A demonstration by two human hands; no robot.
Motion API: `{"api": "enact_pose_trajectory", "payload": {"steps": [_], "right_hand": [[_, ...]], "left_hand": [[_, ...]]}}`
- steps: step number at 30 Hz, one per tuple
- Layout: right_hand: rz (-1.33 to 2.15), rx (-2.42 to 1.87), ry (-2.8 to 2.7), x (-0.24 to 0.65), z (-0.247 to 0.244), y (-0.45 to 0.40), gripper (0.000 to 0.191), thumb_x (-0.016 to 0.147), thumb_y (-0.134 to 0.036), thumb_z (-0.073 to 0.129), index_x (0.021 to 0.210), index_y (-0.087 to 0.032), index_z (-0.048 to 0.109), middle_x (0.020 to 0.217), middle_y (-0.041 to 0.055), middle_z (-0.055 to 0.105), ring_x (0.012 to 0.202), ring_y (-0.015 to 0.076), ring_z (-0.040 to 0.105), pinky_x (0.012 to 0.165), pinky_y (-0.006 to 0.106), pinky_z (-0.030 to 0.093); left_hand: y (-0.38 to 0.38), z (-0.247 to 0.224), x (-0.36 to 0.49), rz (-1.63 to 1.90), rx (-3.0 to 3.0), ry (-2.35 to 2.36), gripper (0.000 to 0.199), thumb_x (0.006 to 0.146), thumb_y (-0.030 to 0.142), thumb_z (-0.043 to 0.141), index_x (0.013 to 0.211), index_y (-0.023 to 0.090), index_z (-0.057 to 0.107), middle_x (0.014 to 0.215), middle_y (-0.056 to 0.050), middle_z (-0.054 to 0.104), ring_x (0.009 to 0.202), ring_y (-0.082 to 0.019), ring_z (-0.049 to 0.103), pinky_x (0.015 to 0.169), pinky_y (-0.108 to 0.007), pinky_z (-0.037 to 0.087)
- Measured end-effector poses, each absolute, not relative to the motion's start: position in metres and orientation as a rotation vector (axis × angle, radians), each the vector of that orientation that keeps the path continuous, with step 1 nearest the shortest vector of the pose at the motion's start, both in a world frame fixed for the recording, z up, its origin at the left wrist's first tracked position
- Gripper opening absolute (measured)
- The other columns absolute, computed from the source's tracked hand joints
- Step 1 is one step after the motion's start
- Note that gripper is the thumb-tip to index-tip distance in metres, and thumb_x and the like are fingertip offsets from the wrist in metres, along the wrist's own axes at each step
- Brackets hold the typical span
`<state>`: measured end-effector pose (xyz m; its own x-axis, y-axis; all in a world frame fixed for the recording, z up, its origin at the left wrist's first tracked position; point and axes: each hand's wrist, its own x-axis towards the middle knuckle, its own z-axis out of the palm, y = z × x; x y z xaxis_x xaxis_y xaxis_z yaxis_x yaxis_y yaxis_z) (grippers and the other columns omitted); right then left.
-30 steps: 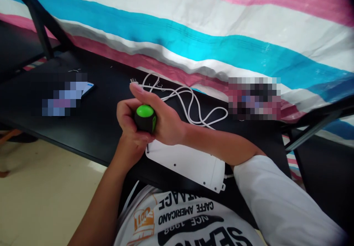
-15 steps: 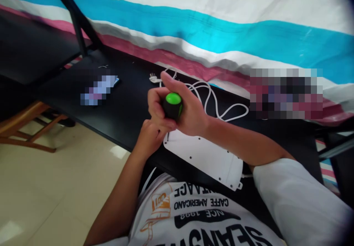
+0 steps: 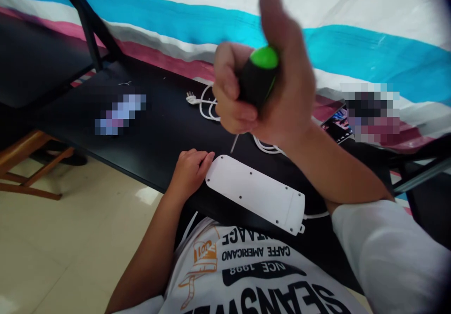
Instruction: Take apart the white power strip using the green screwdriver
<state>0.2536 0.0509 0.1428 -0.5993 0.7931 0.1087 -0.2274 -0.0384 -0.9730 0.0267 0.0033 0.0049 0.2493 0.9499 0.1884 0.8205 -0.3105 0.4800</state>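
My right hand [image 3: 275, 83] is raised over the table, its fingers wrapped around the black and green handle of a screwdriver [image 3: 259, 76]. The thumb sticks up, and the thin metal shaft shows below the fist, pointing down. A white power strip [image 3: 255, 194] lies with its screw-dotted underside up on the black table near my body. My left hand [image 3: 192, 170] grips the strip's left end, fingers curled and thumb against the rounded edge. What the undersides of those fingers touch is hidden.
A white cord with a plug [image 3: 191, 98] lies coiled behind the strip. A blurred-out phone-like object [image 3: 121, 114] rests on the left of the black table [image 3: 158, 130]. Striped sheeting [image 3: 169, 18] hangs behind. A wooden chair [image 3: 31, 163] stands at the left.
My right hand has lifted up and to the right with the screwdriver, away from the strip's left end. More of the strip and of my left hand now shows.
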Motion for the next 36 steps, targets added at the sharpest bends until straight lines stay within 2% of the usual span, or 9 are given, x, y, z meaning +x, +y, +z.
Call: {"api": "enact_pose_trajectory", "payload": {"steps": [6, 9, 12, 15, 16, 19, 23, 30, 36], "right_hand": [[1.267, -0.86, -1.34, 0.322, 0.146, 0.036, 0.047, 0.097, -0.066, 0.053, 0.072, -0.025, 0.052, 0.057, -0.0032, 0.051, 0.049, 0.0111, 0.053, 0.037, 0.025, 0.04], [1.21, -0.955, -1.209, 0.354, 0.149, 0.028, 0.043, 0.094, -0.063, 0.06, 0.071, -0.026, 0.057, 0.054, -0.0049, 0.044, 0.041, 0.0074, 0.042, 0.033, 0.025, 0.029], [1.251, -1.038, -1.01, 0.395, 0.142, 0.018, 0.035, 0.09, -0.054, 0.067, 0.069, -0.027, 0.062, 0.051, -0.006, 0.035, 0.038, 0.0038, 0.03, 0.032, 0.026, 0.019], [1.152, -0.954, -0.693, 0.433, 0.115, 0.009, 0.03, 0.09, -0.044, 0.063, 0.067, -0.025, 0.06, 0.059, -0.0026, 0.042, 0.047, 0.0042, 0.038, 0.037, 0.024, 0.032], [1.121, -0.903, -0.622, 0.442, 0.103, 0.006, 0.032, 0.089, -0.044, 0.06, 0.064, -0.024, 0.057, 0.059, -0.002, 0.041, 0.047, 0.0044, 0.038, 0.038, 0.024, 0.033], [1.026, -0.869, -0.435, 0.448, 0.069, 0.002, 0.025, 0.088, -0.033, 0.052, 0.065, -0.023, 0.054, 0.064, -0.0004, 0.047, 0.054, 0.0071, 0.047, 0.051, 0.026, 0.044], [1.011, -0.908, -0.399, 0.43, 0.042, 0.004, 0.02, 0.086, -0.039, 0.064, 0.074, -0.024, 0.057, 0.067, -0.0024, 0.052, 0.058, 0.0107, 0.051, 0.057, 0.027, 0.048], [0.736, -1.091, -0.64, 0.43, 0.015, 0.012, 0.037, 0.093, -0.056, 0.058, 0.08, -0.022, 0.064, 0.072, -0.0013, 0.062, 0.063, 0.01, 0.059, 0.057, 0.024, 0.047], [0.553, -1.299, -1.03, 0.428, 0.003, 0.005, 0.048, 0.094, -0.062, 0.057, 0.072, -0.021, 0.069, 0.053, -0.0042, 0.049, 0.041, 0.0077, 0.04, 0.041, 0.026, 0.029]], "left_hand": [[0.002, 0.003, 0.025, 0.656, 2.294, 1.673, 0.045, 0.105, 0.04, 0.04, 0.066, 0.021, 0.051, 0.065, -0.002, 0.056, 0.069, -0.02, 0.053, 0.072, -0.035, 0.035], [0.003, 0.002, 0.019, 0.613, 2.32, 1.726, 0.045, 0.106, 0.041, 0.041, 0.067, 0.022, 0.051, 0.066, -0.002, 0.058, 0.071, -0.021, 0.056, 0.073, -0.036, 0.037], [0.003, 0.01, 0.013, 0.649, 2.279, 1.706, 0.036, 0.106, 0.041, 0.043, 0.082, 0.021, 0.062, 0.08, -0.003, 0.067, 0.081, -0.021, 0.062, 0.078, -0.036, 0.043], [-0.001, 0.031, 0.018, 0.808, 2.367, 1.449, 0.021, 0.103, 0.036, 0.052, 0.109, 0.021, 0.065, 0.106, -0.006, 0.07, 0.099, -0.023, 0.065, 0.094, -0.038, 0.05], [-0.003, 0.041, 0.024, 0.842, 2.438, 1.305, 0.024, 0.099, 0.036, 0.058, 0.117, 0.021, 0.064, 0.116, -0.008, 0.069, 0.109, -0.024, 0.064, 0.101, -0.04, 0.049], [-0.008, 0.063, 0.048, 0.639, 2.631, 0.819, 0.061, 0.09, 0.046, 0.072, 0.142, 0.023, 0.05, 0.14, -0.011, 0.061, 0.131, -0.03, 0.056, 0.114, -0.046, 0.045], [-0.009, 0.068, 0.084, 0.237, 2.737, 0.57, 0.097, 0.079, 0.055, 0.081, 0.156, 0.016, 0.036, 0.157, -0.018, 0.048, 0.145, -0.036, 0.045, 0.119, -0.052, 0.039], [0.0, 0.053, 0.111, -0.04, 2.788, 0.483, 0.094, 0.075, 0.04, 0.084, 0.152, 0.009, 0.041, 0.152, -0.021, 0.054, 0.136, -0.037, 0.054, 0.115, -0.053, 0.042], [0.003, 0.056, 0.111, -0.053, 2.778, 0.49, 0.092, 0.075, 0.041, 0.081, 0.153, 0.014, 0.041, 0.152, -0.018, 0.054, 0.136, -0.036, 0.054, 0.116, -0.052, 0.041]]}}
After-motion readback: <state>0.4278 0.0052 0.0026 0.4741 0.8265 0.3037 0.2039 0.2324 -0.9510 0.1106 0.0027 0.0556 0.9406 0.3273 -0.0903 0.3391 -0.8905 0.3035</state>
